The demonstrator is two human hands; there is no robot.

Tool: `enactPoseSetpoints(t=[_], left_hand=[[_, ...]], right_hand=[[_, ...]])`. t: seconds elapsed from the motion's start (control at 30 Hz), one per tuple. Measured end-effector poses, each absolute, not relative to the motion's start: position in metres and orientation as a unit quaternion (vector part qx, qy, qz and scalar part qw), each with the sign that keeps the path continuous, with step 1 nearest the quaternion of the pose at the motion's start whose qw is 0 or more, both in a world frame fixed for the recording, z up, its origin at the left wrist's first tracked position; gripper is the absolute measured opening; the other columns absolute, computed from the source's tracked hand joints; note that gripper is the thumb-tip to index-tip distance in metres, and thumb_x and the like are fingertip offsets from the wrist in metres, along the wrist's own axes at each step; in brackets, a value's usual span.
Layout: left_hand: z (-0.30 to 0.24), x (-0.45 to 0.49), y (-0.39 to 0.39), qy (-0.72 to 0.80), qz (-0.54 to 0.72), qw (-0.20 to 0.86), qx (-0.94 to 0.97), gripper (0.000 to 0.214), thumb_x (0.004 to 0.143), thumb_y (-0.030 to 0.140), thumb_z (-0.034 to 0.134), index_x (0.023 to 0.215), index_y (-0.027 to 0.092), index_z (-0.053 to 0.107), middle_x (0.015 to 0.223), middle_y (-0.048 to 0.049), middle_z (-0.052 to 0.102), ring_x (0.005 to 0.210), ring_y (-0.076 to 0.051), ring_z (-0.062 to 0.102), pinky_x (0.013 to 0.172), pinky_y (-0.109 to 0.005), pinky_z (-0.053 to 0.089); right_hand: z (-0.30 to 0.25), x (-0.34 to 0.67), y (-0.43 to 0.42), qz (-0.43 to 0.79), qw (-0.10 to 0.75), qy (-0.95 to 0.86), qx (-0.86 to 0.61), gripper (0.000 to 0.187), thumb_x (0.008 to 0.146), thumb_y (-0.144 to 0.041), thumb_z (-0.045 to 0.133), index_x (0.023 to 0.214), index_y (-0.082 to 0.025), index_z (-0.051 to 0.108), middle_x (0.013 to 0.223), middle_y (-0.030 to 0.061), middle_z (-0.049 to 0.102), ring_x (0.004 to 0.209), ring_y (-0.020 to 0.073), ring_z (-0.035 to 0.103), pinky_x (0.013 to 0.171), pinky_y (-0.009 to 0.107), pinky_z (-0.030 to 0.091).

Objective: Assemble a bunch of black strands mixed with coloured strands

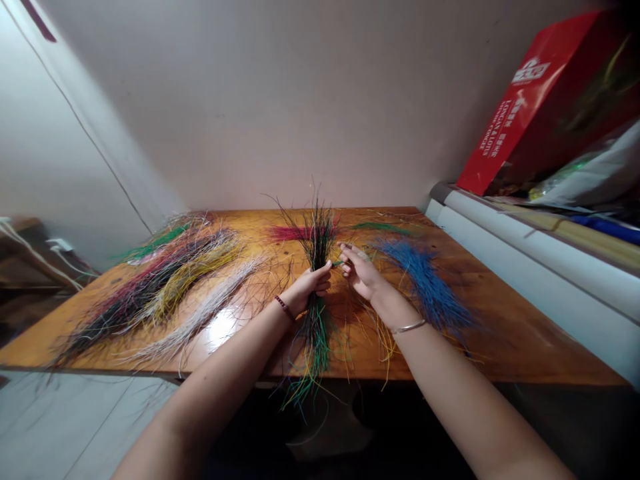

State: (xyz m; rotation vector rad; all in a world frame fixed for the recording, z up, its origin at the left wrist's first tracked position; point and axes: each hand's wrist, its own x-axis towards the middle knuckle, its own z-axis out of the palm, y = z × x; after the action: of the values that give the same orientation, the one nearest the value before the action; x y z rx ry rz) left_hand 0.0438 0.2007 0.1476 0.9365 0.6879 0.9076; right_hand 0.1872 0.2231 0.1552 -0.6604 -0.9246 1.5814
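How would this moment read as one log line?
left hand: grips multicoloured fibre bundle | right hand: open beside bundle | wooden table: loose fibres

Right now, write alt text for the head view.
The left hand holds an upright bundle of thin colored strands over a wooden table, the right hand close beside it. Blue strands, white strands and yellow strands lie nearby.
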Motion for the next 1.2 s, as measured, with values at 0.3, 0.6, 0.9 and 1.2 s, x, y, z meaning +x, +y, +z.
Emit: enactPoseSetpoints(t=[0.3, 0.6, 0.9, 1.2], left_hand=[[0.1475, 0.0437, 0.201, 0.314, 0.424, 0.738, 0.421, 0.041, 0.071, 0.043, 0.069, 0.065, 0.017, 0.038, 0.055, 0.0087, 0.019, 0.041, -0.002, 0.016, 0.038, -0.017, 0.011], [0.1474, 0.044, 0.201, 0.326, 0.419, 0.731, 0.43, 0.043, 0.07, 0.044, 0.068, 0.062, 0.017, 0.036, 0.054, 0.0088, 0.018, 0.041, -0.003, 0.015, 0.038, -0.018, 0.01], [0.1449, 0.0446, 0.2015, 0.331, 0.417, 0.714, 0.454, 0.042, 0.07, 0.046, 0.067, 0.064, 0.018, 0.036, 0.054, 0.0087, 0.019, 0.041, -0.003, 0.016, 0.039, -0.019, 0.009], [0.1467, 0.0457, 0.2002, 0.34, 0.41, 0.711, 0.458, 0.04, 0.07, 0.047, 0.068, 0.068, 0.017, 0.041, 0.054, 0.009, 0.019, 0.041, -0.003, 0.016, 0.038, -0.019, 0.009]], right_hand=[[0.1522, 0.1869, 0.2253, 0.66, 0.58, -0.357, -0.318, 0.04, 0.058, -0.051, 0.074, 0.069, -0.019, 0.052, 0.063, -0.0063, 0.053, 0.042, 0.0022, 0.037, 0.037, 0.018, 0.026], [0.1486, 0.1825, 0.226, 0.624, 0.563, -0.374, -0.392, 0.039, 0.056, -0.047, 0.077, 0.064, -0.019, 0.05, 0.052, -0.0066, 0.046, 0.042, 0.0039, 0.041, 0.036, 0.016, 0.027], [0.1452, 0.182, 0.2286, 0.554, 0.564, -0.42, -0.446, 0.038, 0.052, -0.044, 0.077, 0.063, -0.019, 0.05, 0.043, -0.0091, 0.041, 0.038, 0.0041, 0.034, 0.036, 0.017, 0.023], [0.1518, 0.1821, 0.2228, 0.543, 0.503, -0.422, -0.524, 0.018, 0.068, -0.032, 0.059, 0.062, -0.017, 0.051, 0.051, -0.0045, 0.05, 0.036, 0.0046, 0.037, 0.035, 0.019, 0.017]])
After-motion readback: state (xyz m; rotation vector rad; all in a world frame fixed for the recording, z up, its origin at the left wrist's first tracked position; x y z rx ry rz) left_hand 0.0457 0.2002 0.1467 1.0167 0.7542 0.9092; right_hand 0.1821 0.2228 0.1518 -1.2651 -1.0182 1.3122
